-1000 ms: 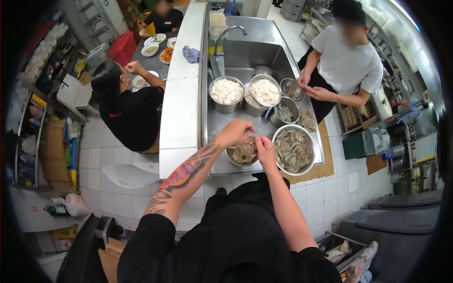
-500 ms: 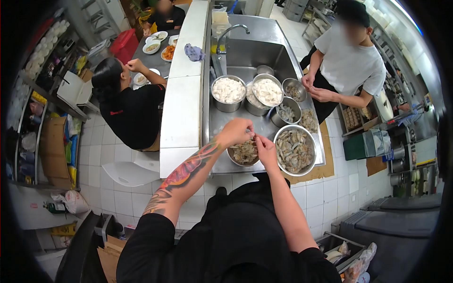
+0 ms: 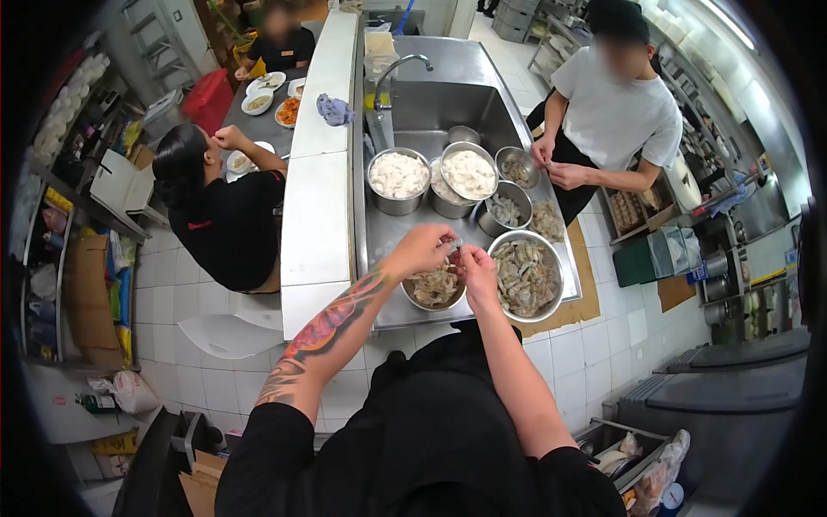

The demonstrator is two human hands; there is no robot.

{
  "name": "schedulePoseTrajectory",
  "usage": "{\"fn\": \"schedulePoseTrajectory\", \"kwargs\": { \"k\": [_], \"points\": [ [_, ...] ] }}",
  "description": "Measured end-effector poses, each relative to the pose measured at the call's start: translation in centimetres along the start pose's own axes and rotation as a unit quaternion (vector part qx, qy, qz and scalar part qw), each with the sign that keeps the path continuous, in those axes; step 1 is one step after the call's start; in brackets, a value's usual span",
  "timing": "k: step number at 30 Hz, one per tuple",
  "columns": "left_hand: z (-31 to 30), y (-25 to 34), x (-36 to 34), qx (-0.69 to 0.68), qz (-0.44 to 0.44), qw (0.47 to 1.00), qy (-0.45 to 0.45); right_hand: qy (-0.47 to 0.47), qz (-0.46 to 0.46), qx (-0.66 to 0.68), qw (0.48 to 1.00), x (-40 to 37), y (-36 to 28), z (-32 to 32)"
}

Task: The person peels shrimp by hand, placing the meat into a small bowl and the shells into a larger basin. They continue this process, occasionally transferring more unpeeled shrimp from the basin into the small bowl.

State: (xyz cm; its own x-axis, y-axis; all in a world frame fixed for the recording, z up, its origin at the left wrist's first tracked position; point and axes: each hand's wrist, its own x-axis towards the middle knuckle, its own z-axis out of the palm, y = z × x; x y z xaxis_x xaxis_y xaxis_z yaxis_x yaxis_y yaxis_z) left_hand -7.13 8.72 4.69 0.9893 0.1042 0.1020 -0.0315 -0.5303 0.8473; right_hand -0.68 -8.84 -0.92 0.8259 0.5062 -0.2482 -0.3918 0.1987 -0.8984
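My left hand (image 3: 424, 248) and my right hand (image 3: 476, 270) meet, fingers pinched together, over a steel bowl holding shrimp shells (image 3: 433, 289). Between the fingertips is a small greyish shrimp (image 3: 454, 247), partly hidden by them. Just right of my right hand stands a larger steel bowl heaped with whole, greyish-brown shrimp (image 3: 525, 277). Beyond my hands, a smaller metal pot contains peeled grey shrimp (image 3: 506, 209). Loose shrimp or shells (image 3: 547, 221) lie in a pile near the counter's right edge.
Pots of white food (image 3: 399, 175) stand before the sink (image 3: 457, 112) and its faucet (image 3: 415, 59). A co-worker in a white shirt (image 3: 616, 112) works at the right side. A tiled ledge (image 3: 319, 215) borders the left, with people seated beyond and a purple cloth (image 3: 334, 109) on it.
The view has shifted, so the counter and bowls appear slightly further left. My hands stay together above the shell bowl, the fingers shifting slightly on the shrimp.
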Motion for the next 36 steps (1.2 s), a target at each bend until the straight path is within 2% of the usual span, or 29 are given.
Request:
{"fn": "schedulePoseTrajectory", "kwargs": {
  "k": [3,6,9,11,13,16,18,19,21,22,23,24,25,26,27,30,32,35,36],
  "points": [
    [-0.3,0.2,0.0,-0.006,0.005,1.000,-0.012,-0.020,-0.041,0.056,0.997,0.3,-0.6,-0.3],
    [-0.3,0.7,-0.3,-0.028,0.003,0.999,-0.042,-0.018,-0.037,0.120,0.992,-0.3,-3.1,-1.3],
    [0.4,-0.9,-0.1,0.011,0.054,0.996,-0.075,-0.024,-0.072,0.177,0.981,-0.7,-6.0,-5.2],
    [0.1,-0.8,-0.3,0.101,0.049,0.990,-0.091,0.021,-0.123,0.123,0.985,-1.7,-10.2,-8.3],
    [-0.1,-0.9,-0.4,0.114,0.049,0.988,-0.092,0.095,-0.239,0.036,0.966,-2.8,-14.6,-12.3],
    [-0.2,-1.1,-0.5,0.125,0.033,0.986,-0.102,0.267,-0.390,-0.042,0.880,-5.7,-23.5,-14.3],
    [-0.1,-1.0,-0.3,0.122,0.022,0.986,-0.109,0.320,-0.481,-0.076,0.813,-6.0,-26.7,-14.6],
    [0.0,-1.1,-0.2,0.132,0.028,0.985,-0.109,0.322,-0.482,-0.076,0.811,-4.9,-26.9,-14.8],
    [0.1,-1.4,-0.1,0.143,0.035,0.983,-0.110,0.410,-0.483,-0.174,0.754,-1.1,-25.2,-15.2],
    [0.2,-1.5,-0.1,0.138,0.043,0.983,-0.115,0.350,-0.449,-0.220,0.792,1.4,-22.7,-14.7],
    [0.3,-1.5,-0.2,0.132,0.052,0.983,-0.121,0.334,-0.334,-0.574,0.669,4.3,-18.6,-15.4],
    [0.2,-1.1,-0.4,0.132,0.055,0.982,-0.123,0.150,-0.276,-0.437,0.843,6.8,-13.6,-15.6],
    [-0.1,-0.5,-0.6,0.147,0.045,0.979,-0.132,0.123,-0.192,-0.421,0.878,7.9,-8.4,-12.8],
    [-0.4,-0.4,-0.7,0.160,0.033,0.977,-0.139,0.077,-0.063,-0.547,0.831,4.4,-8.3,-6.9],
    [-0.4,-0.9,-0.6,0.156,0.031,0.978,-0.137,0.094,-0.289,-0.472,0.828,5.5,-0.3,-7.4],
    [-0.1,-2.6,-1.0,0.157,0.040,0.977,-0.135,0.076,-0.218,-0.490,0.841,0.1,3.6,-2.1],
    [-0.3,-2.3,-0.7,0.159,0.016,0.977,-0.144,0.001,-0.294,-0.535,0.792,-1.2,4.1,-1.7],
    [-0.1,-2.8,-0.6,0.158,0.043,0.977,-0.134,0.057,-0.312,-0.512,0.798,0.5,2.6,-5.9],
    [0.0,-2.7,-0.6,0.156,0.041,0.978,-0.133,0.095,-0.289,-0.497,0.813,1.1,1.1,-7.5]
  ]
}}
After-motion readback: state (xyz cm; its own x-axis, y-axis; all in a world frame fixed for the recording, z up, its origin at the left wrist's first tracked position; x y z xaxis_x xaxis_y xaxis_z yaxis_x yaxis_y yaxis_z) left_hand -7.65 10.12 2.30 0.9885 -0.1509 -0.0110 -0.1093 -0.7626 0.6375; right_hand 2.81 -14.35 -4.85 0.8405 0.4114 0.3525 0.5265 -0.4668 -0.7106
